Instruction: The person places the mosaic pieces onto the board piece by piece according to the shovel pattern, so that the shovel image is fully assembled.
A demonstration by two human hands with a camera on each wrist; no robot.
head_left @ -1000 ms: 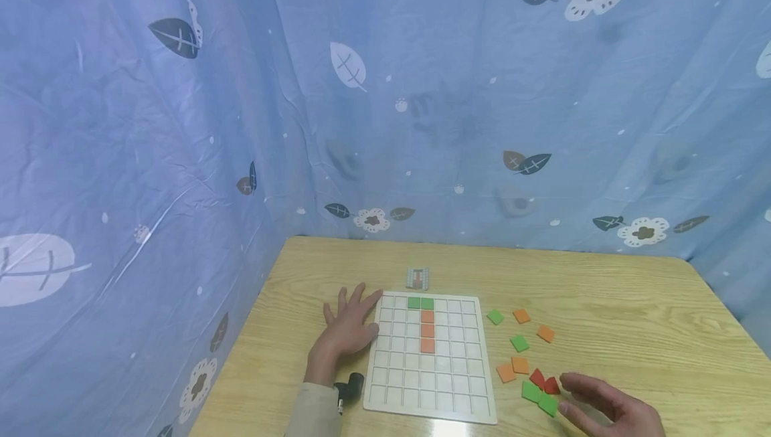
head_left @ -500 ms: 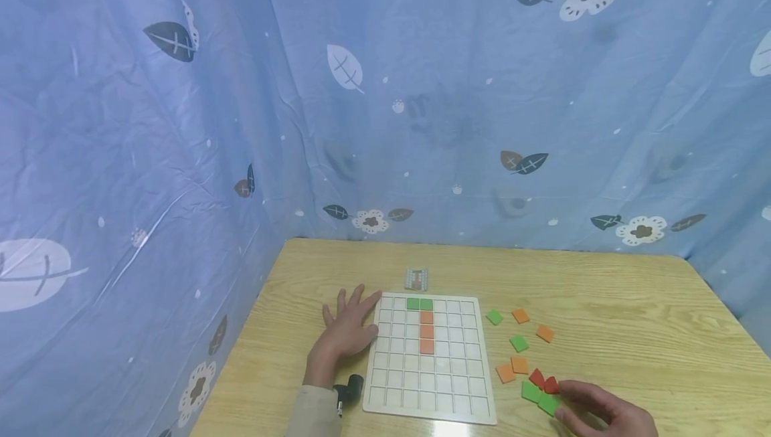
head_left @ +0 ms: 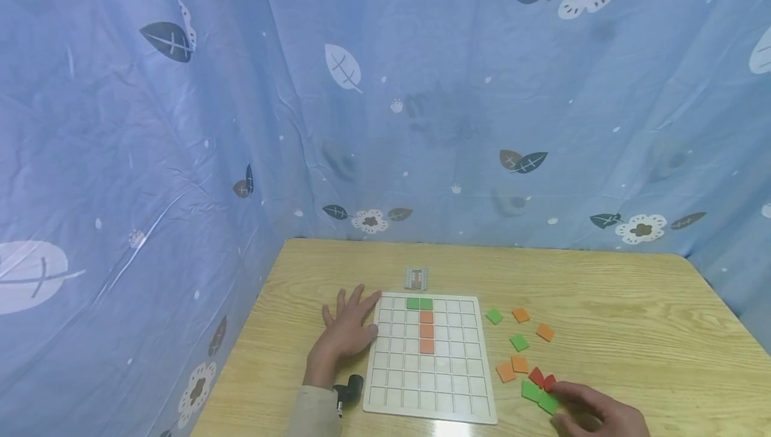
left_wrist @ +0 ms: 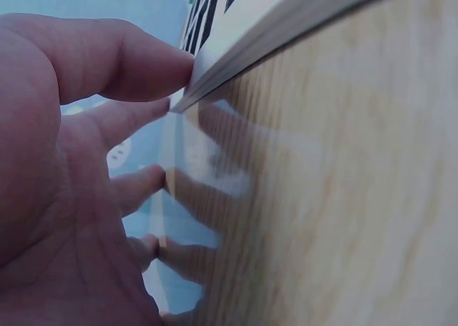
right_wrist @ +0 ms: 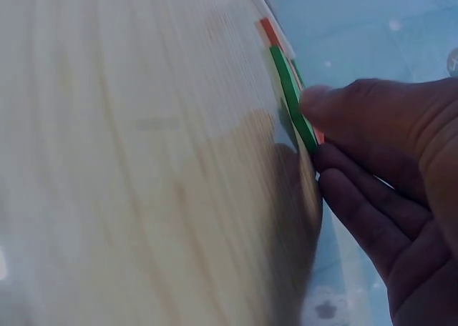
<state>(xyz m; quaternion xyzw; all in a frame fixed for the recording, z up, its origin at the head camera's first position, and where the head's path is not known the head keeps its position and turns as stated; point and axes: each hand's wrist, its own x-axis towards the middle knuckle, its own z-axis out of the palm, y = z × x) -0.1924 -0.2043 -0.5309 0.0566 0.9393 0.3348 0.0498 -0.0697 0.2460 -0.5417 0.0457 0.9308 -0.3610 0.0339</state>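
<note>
My left hand point(head_left: 349, 333) lies with fingers spread at the left edge of a white grid board point(head_left: 400, 397). Its thumb and index finger touch the board's edge in the left wrist view. Two green tiles point(head_left: 419, 304) and a column of orange tiles point(head_left: 427, 331) sit in the grid cells. At the lower right, my right hand point(head_left: 602, 413) reaches in with thumb and index finger apart. The index fingertip touches a red tile point(head_left: 549, 383) and partly covers it. The thumb is by a green tile point(head_left: 547, 403); in the right wrist view, green tiles point(right_wrist: 292, 94) lie beside the thumb.
Loose orange tiles point(head_left: 520, 364) and green tiles point(head_left: 519, 342) lie right of the board. Another red tile point(head_left: 536, 377) is near the right hand. A small patterned card point(head_left: 416, 279) lies behind the board. Blue curtains point(head_left: 434, 122) hang behind and left of the wooden table point(head_left: 632, 330).
My right hand has moved a little left, and its index fingertip now reaches over the right-hand red tile. The left hand and the tiles on the board have stayed in place.
</note>
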